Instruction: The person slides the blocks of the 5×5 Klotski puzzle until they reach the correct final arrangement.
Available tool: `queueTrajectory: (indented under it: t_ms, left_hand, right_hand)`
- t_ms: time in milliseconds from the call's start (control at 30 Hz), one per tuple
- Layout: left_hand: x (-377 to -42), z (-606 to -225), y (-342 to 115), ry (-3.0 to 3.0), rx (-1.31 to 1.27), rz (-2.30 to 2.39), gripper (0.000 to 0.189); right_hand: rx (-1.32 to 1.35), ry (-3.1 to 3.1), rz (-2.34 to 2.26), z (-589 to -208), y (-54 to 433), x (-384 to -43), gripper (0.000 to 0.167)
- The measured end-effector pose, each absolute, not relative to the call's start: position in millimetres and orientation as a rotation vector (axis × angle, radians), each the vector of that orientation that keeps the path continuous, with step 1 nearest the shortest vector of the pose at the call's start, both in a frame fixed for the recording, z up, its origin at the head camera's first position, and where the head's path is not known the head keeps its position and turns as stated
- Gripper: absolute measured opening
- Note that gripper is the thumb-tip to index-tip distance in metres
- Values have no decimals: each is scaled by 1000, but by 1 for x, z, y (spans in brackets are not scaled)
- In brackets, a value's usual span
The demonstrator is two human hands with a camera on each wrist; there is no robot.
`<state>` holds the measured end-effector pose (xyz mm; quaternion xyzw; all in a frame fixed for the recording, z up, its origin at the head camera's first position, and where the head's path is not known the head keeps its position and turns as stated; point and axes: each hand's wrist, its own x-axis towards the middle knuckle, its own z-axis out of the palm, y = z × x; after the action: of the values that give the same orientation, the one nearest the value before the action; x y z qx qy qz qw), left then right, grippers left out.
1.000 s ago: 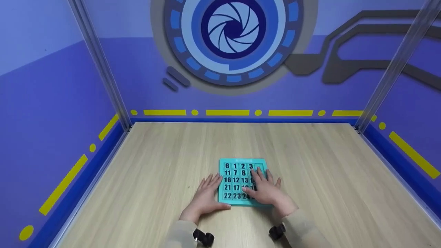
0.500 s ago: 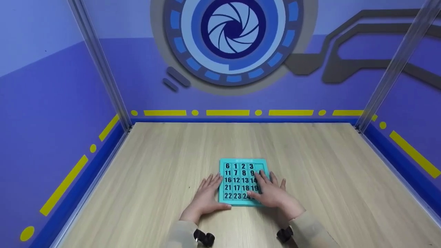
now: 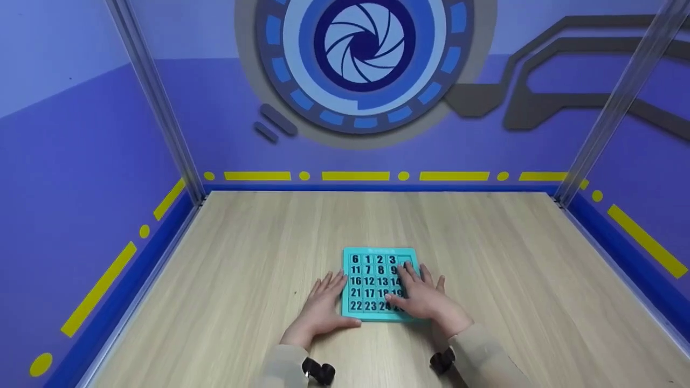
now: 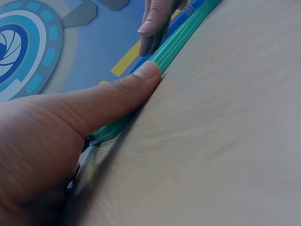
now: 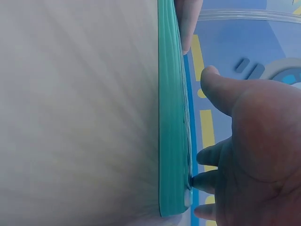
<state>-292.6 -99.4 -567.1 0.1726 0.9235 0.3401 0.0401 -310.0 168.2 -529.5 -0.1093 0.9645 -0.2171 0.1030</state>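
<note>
A turquoise number slide puzzle (image 3: 368, 281) lies flat on the table, its black-numbered tiles facing up. Its top row reads 6, 1, 2, 3, and part of the right column is hidden under fingers. My left hand (image 3: 319, 311) steadies the near left corner, with straight fingers along the left side. The left thumb (image 4: 117, 96) presses the near edge in the left wrist view. Over the right part of the puzzle spreads my right hand (image 3: 428, 302), its fingertips at the upper right tiles. In the right wrist view the right palm (image 5: 268, 136) hovers above the puzzle frame (image 5: 171, 122).
The wood-grain table (image 3: 259, 242) extends around the puzzle. A blue printed back wall (image 3: 366, 161) and side walls enclose it, with metal posts (image 3: 156, 102) at the corners. A black wrist device (image 3: 319, 372) sits on each forearm.
My right hand first drew back to the right and toward me, then moved slightly forward and left over the tiles. The left hand and the puzzle frame stay in place.
</note>
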Motion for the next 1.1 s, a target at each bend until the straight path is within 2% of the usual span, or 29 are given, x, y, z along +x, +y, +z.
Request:
queueTrajectory:
  t_ms: [300, 767, 1100]
  left_hand:
    - [-292, -567, -100, 2829, 532, 1027, 115]
    - [-292, -567, -100, 2818, 518, 1057, 114]
    - [-293, -568, -100, 2828, 531, 1053, 114]
  right_hand:
    - [-298, 2846, -630, -530, 166, -320, 93]
    - [-306, 2872, -637, -532, 168, -328, 91]
    - [-385, 2870, -686, -528, 178, -311, 90]
